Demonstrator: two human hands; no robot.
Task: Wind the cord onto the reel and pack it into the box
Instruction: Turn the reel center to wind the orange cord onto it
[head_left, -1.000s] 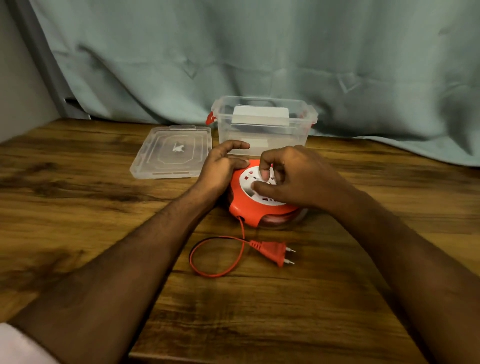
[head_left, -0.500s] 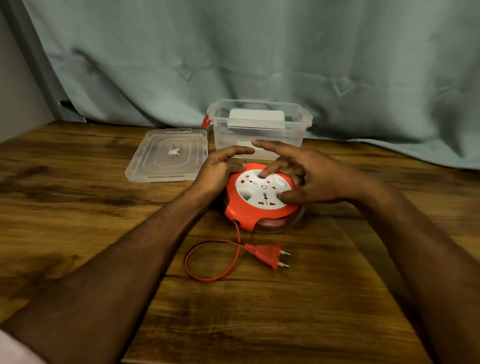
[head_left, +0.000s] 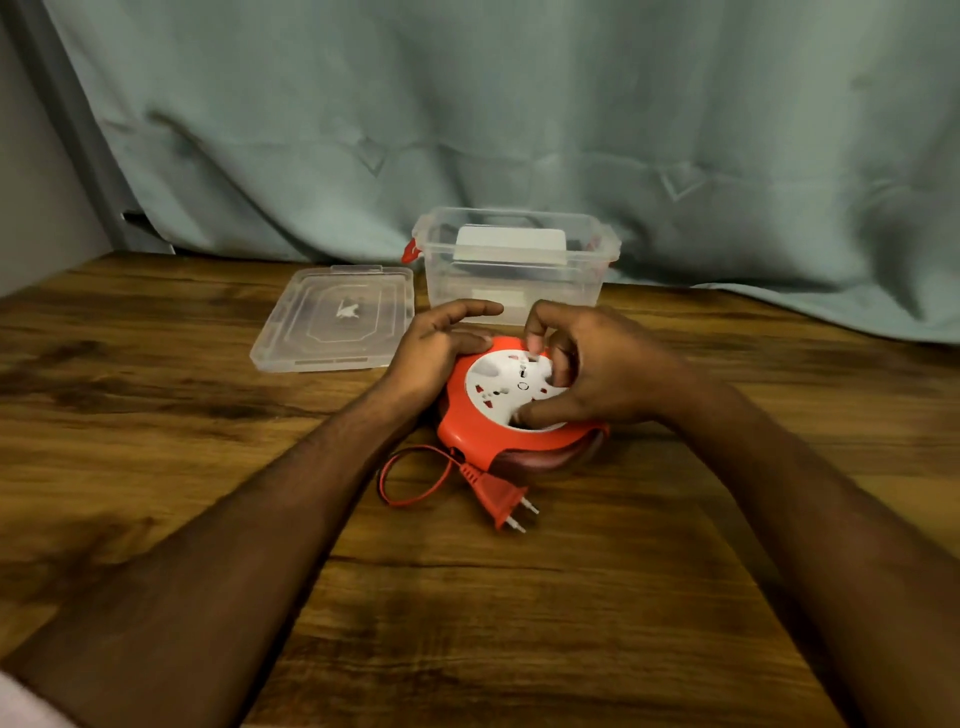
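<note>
Compared with half a second earlier, the cord (head_left: 410, 475) loop at frame centre had shrunk and the plug (head_left: 497, 496) lay nearer the reel (head_left: 511, 410), which the left hand (head_left: 436, 348) clasped while the right hand (head_left: 597, 369) pinched its white dial, indicating winding was nearly complete.

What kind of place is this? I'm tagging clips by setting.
Probably a home or a makeshift recording corner: a wood-grain table, a pale green curtain hung as backdrop, and a clear plastic storage box.
</note>
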